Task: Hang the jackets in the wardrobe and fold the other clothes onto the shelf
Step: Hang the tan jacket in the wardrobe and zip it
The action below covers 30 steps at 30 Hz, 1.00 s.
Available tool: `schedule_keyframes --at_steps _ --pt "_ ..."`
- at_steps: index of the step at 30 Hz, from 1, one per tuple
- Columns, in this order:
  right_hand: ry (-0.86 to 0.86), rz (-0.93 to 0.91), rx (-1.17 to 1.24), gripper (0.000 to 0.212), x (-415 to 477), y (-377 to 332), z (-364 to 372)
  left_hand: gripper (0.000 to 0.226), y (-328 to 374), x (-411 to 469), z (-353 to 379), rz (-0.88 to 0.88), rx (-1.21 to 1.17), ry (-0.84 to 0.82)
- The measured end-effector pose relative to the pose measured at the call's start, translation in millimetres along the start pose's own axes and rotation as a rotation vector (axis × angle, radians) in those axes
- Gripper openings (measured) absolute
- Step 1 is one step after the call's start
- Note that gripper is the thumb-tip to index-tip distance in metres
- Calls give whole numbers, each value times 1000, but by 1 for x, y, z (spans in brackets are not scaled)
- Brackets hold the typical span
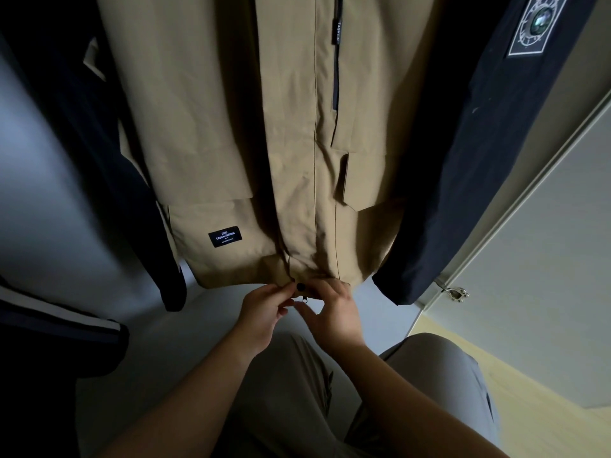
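Head view, looking down and forward into the wardrobe. Tan jacket [291, 133] hangs in the middle, front facing the camera and zipped closed, its hem just above the hands. Black label [225, 236] sits on the lower left pocket, and a black zip strip [336, 61] runs down the chest.

Left hand [264, 312] pinches the bottom hem just left of the centre zip, fingertips pressed together on the fabric. Right hand [334, 312] holds the hem on the other side with its fingers curled; 1 finger sits right by the small metal zip pull [302, 297]. A black snap [300, 286] sits between the 2 hands. Exact contact with the pull: cannot tell.

Navy jacket [463, 160] hangs touching the tan one on the right, with a square patch [535, 24] near the top. A dark garment [99, 143] hangs on the left. Pale wardrobe door [545, 226] stands at right, a metal latch [458, 294] at its edge. Below are the person's grey trousers [297, 391] and yellow floor [515, 385].
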State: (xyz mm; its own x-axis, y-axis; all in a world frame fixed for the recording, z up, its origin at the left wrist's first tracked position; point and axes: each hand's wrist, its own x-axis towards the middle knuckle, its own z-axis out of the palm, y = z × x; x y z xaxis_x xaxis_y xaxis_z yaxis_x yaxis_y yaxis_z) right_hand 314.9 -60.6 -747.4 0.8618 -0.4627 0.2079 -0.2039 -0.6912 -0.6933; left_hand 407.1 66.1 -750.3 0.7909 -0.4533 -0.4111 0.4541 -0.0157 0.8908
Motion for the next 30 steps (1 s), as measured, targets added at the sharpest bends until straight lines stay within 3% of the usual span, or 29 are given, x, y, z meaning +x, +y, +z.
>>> schedule_keyframes --at_steps 4,10,22,30 --pt "99 -48 29 10 2 -3 3 18 -2 -1 -2 18 -13 6" --pt "-34 -99 -20 19 4 -6 3 19 -3 2 -7 2 -53 4" --pt "64 6 -9 19 14 -15 1 23 4 -3 -5 -28 -90 -108" --pt "-8 -199 -79 14 6 -13 -5 21 8 -1 -9 -52 -101 -62"
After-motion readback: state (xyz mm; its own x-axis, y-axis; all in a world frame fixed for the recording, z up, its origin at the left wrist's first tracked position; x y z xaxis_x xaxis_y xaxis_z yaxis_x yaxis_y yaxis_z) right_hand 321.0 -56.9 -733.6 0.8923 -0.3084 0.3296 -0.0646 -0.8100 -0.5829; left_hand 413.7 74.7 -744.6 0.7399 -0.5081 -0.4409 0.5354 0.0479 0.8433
